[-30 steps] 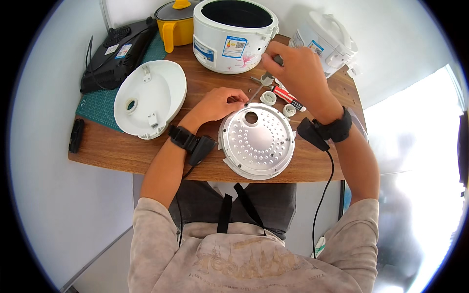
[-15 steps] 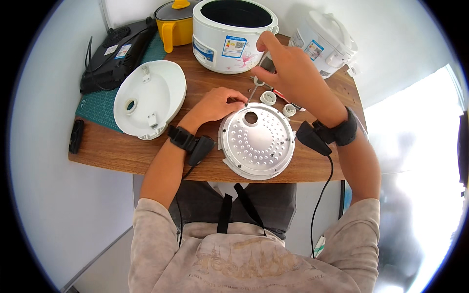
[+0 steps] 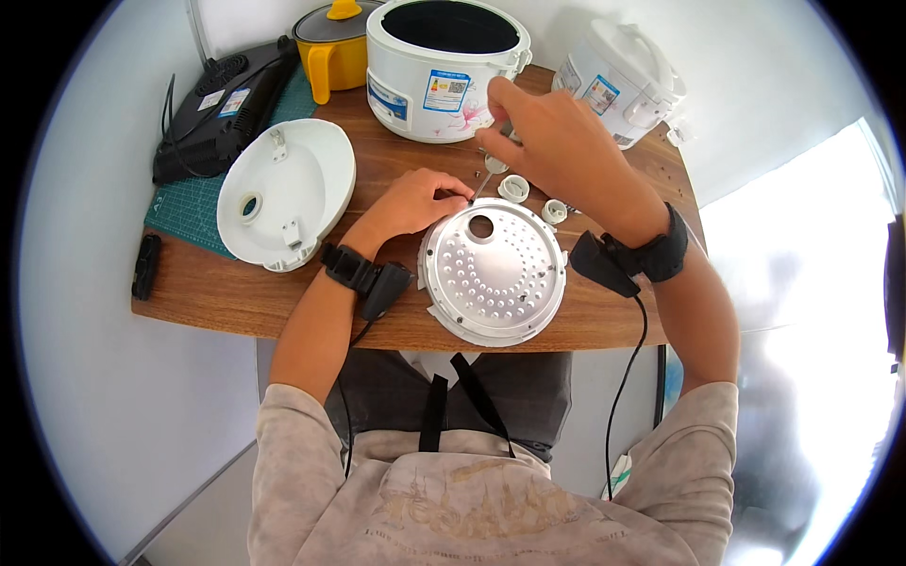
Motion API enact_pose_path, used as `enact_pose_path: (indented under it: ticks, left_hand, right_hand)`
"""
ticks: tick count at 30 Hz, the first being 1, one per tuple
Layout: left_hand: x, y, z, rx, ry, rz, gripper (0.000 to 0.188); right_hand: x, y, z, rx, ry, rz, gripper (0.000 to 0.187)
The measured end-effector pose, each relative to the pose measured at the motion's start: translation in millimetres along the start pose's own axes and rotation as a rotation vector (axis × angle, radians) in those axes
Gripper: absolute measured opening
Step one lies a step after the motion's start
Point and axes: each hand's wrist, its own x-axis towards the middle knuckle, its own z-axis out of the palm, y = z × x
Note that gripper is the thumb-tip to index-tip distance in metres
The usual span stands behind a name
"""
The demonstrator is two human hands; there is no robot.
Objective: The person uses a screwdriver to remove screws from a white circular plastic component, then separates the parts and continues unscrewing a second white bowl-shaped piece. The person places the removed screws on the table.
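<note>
A round silver metal plate, dimpled and with one large hole near its far edge, lies in front of me on the wooden table. My right hand is closed round the handle of a screwdriver. The shaft slants down to the plate's far left rim. At that same spot, the thumb and forefinger of my left hand are pinched together by the driver's tip. What they hold is too small to make out. Two small white round plastic parts, a cap and a smaller one, lie beyond the plate.
A white lid shell lies at the left, partly on a green cutting mat. Behind stand a white cooker body, a yellow pot, another white cooker and a black appliance. Cables hang from both wristbands.
Everything has shifted slightly left in the picture. My right hand has turned a little on the screwdriver, whose tip stays at the rim. My left hand keeps its place beside it.
</note>
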Motion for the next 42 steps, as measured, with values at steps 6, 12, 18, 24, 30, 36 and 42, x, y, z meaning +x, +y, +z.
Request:
enact_pose_path:
  ticks: [6,12,18,24,30,36,42]
  left_hand:
    - [0.0,-1.8,0.1,-0.017,-0.002,0.012,0.026]
    - [0.1,-0.1,-0.2,0.006,0.001,0.025,0.026]
    - [-0.5,1.3,-0.8,0.028,0.004,0.006,0.026]
    - [-0.5,2.5,-0.9,0.046,0.008,0.027,0.026]
    - [-0.6,-0.3,-0.4,0.005,0.007,0.015,0.026]
    - [-0.1,1.5,-0.7,0.043,0.006,0.022,0.026]
    - [-0.2,1.1,-0.7,0.010,-0.001,0.012,0.027]
  right_hand:
    - [1.5,7.7,-3.0,0.168,0.001,-0.098,0.035]
    - [-0.2,1.5,-5.3,-0.006,-0.068,-0.015,0.037]
    - [-2.9,1.4,-0.1,0.151,0.031,-0.136,0.036]
    - [-5.0,6.1,-1.4,0.090,0.025,-0.150,0.033]
    - [-2.1,-1.1,-5.9,0.029,-0.047,-0.041,0.033]
    - [-2.2,11.1,-3.7,0.196,-0.011,-0.160,0.028]
    - [-4.8,-0.9,0.2,0.028,0.015,-0.040,0.026]
